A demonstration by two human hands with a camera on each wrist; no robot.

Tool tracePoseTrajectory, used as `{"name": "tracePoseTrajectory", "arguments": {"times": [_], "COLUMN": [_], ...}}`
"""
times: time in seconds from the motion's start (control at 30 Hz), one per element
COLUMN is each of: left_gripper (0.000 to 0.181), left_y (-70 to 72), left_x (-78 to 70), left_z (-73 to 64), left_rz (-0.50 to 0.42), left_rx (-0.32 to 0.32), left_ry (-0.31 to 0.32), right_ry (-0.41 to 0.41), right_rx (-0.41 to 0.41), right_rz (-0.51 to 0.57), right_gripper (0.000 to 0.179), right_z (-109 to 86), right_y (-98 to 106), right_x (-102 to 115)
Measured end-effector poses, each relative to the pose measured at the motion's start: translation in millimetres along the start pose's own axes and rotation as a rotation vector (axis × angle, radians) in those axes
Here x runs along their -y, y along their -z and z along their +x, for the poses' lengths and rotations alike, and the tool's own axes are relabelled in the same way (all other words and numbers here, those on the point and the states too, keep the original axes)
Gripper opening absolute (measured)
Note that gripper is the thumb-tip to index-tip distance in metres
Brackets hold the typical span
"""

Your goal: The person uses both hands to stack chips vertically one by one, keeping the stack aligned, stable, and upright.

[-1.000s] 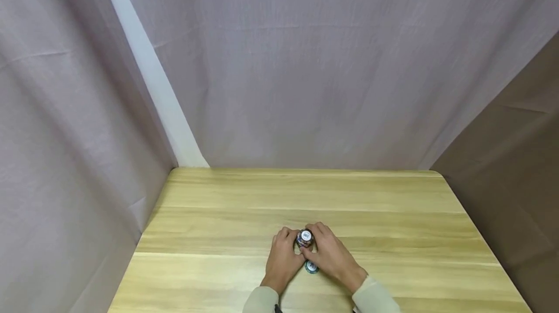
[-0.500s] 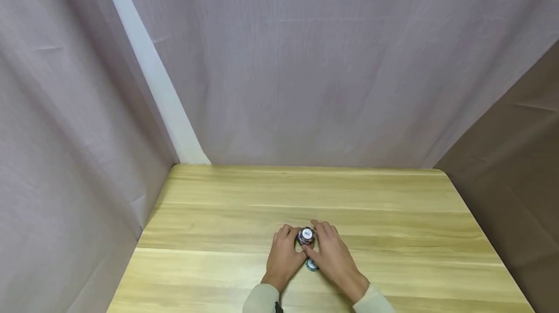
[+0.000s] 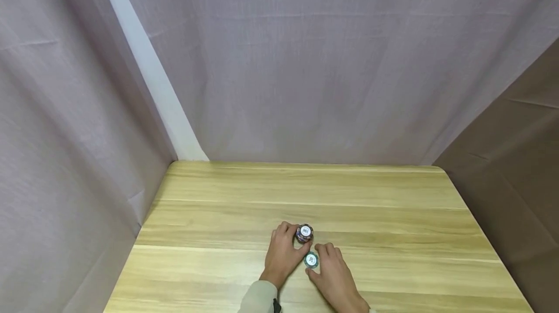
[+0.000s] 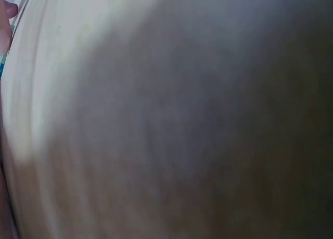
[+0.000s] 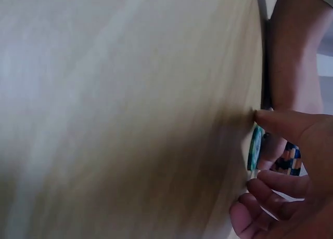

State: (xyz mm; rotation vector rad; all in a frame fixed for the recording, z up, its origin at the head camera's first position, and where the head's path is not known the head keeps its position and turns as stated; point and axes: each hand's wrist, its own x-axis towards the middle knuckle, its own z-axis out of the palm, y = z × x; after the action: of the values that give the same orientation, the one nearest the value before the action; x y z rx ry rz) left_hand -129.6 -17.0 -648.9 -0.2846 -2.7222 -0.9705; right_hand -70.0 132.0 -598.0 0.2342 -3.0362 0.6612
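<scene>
A stack of dark-edged poker chips [image 3: 304, 233], its top chip white-centred and marked 100, stands on the wooden table. My left hand [image 3: 281, 255] holds the stack, index finger on the far left and thumb at its near side. Just nearer to me, a single green poker chip [image 3: 311, 259] lies flat. My right hand [image 3: 336, 278] reaches around this chip from the right, thumb and index finger spread on either side. From the right wrist, the green chip [image 5: 255, 148] appears between thumb and fingers without a clear grip. The left wrist view shows mostly blurred table.
The wood-grain table [image 3: 209, 221] extends away to its far edge. Grey curtains [image 3: 305, 70] hang behind it and on the left, with a brown cloth [image 3: 515, 167] on the right. A pale strip [image 3: 153, 65] runs between the curtains.
My right hand has left the stack and come back towards me to the green chip. My left hand stays at the stack.
</scene>
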Motion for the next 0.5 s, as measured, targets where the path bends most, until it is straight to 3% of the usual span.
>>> {"name": "tracePoseTrajectory", "arguments": {"times": [0.17,0.33,0.5], "left_gripper": [0.043,0.042,0.041], "left_y": [1.8,0.4,-2.8], "left_x": [-0.1,-1.0,-0.3], "left_z": [4.1,1.0,-2.6], "left_rz": [-0.002,-0.019,-0.017], "left_rx": [-0.016,-0.005,0.0], "left_ry": [-0.01,0.006,0.031], "right_ry": [0.025,0.05,0.103], "right_rx": [-0.063,-0.059,-0.078], "right_rz": [-0.009,-0.082,-0.082], "right_gripper": [0.044,0.04,0.033], "right_z": [4.4,4.4,3.7], "right_y": [-6.9,-8.2,-10.3], "right_x": [2.9,3.2,-1.8]}}
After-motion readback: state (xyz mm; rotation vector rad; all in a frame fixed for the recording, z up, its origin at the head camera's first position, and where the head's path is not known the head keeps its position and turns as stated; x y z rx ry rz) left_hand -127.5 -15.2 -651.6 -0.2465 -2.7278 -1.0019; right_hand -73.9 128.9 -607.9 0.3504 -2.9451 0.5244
